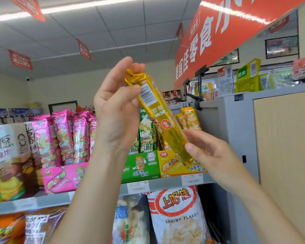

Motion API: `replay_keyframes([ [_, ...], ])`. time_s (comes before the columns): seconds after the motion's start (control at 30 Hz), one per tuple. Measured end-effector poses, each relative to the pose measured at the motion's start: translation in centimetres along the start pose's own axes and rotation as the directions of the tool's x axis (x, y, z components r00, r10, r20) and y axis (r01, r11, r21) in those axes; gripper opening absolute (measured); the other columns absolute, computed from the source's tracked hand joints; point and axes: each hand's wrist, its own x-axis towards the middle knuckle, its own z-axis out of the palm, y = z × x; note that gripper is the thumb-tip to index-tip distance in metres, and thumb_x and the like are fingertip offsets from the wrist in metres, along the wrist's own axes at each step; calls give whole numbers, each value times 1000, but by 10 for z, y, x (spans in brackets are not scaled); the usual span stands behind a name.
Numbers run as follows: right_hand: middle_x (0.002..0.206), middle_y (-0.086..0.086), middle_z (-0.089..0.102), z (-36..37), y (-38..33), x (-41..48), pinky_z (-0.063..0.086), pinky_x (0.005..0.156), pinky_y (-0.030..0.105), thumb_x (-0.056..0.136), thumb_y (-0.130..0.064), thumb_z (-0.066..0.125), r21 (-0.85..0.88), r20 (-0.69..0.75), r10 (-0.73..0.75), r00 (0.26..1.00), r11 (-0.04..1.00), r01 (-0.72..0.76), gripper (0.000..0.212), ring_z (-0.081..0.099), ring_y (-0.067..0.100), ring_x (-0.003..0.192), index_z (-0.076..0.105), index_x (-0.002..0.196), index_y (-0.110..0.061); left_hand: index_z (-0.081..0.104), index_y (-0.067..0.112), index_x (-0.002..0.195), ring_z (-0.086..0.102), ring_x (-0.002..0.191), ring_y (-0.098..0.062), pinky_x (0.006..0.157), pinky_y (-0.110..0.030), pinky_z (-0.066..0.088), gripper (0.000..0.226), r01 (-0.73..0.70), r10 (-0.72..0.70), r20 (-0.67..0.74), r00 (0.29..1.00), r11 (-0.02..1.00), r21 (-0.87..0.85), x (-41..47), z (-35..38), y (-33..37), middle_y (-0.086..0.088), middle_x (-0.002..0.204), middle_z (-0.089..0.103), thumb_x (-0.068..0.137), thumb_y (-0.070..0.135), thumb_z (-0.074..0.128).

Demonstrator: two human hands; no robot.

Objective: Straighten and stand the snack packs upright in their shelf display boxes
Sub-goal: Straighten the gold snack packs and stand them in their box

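One yellow snack pack (158,111), tilted, held in air before the shelf (165,186). Left hand (116,110) pinches its top end; right hand (213,155) grips its bottom end. Three boxes behind: pink box (63,176), green box (141,166), yellow box (173,166).

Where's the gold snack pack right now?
Head view, centre: gold snack pack held tilted, left hand at top, right hand at bottom, in front of the yellow display box.
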Motion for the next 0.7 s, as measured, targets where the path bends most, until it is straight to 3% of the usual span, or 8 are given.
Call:
replay_keyframes([
  [0.13, 110, -5, 72, 7, -1, -19, 56, 79, 25, 84, -50, 64, 126, 51, 9, 999, 992, -15, 33, 69, 14, 101, 70, 112, -33, 62, 4, 110, 66, 93, -22, 84, -34, 54, 34, 70, -70, 1, 998, 994, -90, -5, -3, 3, -9, 100, 68, 79, -5, 51],
  [0.23, 110, -5, 73, 14, -1, -34, 55, 82, 23, 78, -63, 66, 149, 14, 9, 1000, 989, -11, 44, 69, 14, 102, 68, 111, -34, 67, 7, 107, 67, 98, -23, 81, -34, 56, 24, 90, -93, -62, 994, 995, -41, -10, -4, -3, -11, 103, 71, 84, 11, 63],
  [0.33, 106, -7, 74, 23, -2, -46, 54, 79, 19, 80, -58, 64, 149, -77, 2, 997, 989, 9, 34, 70, 12, 99, 69, 107, -39, 76, 12, 96, 68, 102, -24, 82, -32, 57, 18, 155, -143, -173, 974, 986, 58, -14, -7, -7, -11, 107, 73, 87, 22, 63],
  [0.43, 103, -8, 74, 31, -5, -53, 54, 75, 17, 78, -52, 64, 110, -166, -25, 986, 993, 44, 29, 71, 10, 94, 69, 105, -40, 71, 17, 108, 65, 91, -17, 82, -30, 55, 22, 198, -171, -216, 961, 974, 114, -20, -7, -11, -9, 106, 71, 94, 24, 56],
  [0.5, 103, -7, 75, 36, -7, -54, 54, 73, 17, 81, -47, 65, 125, -203, -41, 978, 990, 68, 28, 71, 11, 94, 69, 106, -36, 60, 14, 127, 61, 83, -15, 77, -31, 53, 41, 208, -183, -193, 964, 971, 121, -27, -2, -15, -5, 98, 66, 87, 25, 60],
  [0.57, 102, -8, 75, 41, -9, -55, 54, 71, 16, 83, -43, 66, 158, -220, -41, 975, 984, 77, 24, 71, 10, 93, 70, 105, -37, 46, 9, 141, 61, 89, -21, 77, -36, 52, 63, 257, -242, -158, 957, 962, 88, -35, 0, -19, -8, 103, 66, 82, 23, 63],
  [0.7, 97, -11, 75, 46, -17, -54, 54, 67, 14, 85, -41, 63, 178, -255, -50, 966, 979, 98, 19, 71, 6, 89, 72, 101, -46, 54, 3, 130, 66, 82, -17, 76, -37, 56, 58, 374, -361, -119, 925, 919, 124, -55, -1, -24, -4, 98, 72, 78, 22, 70],
])
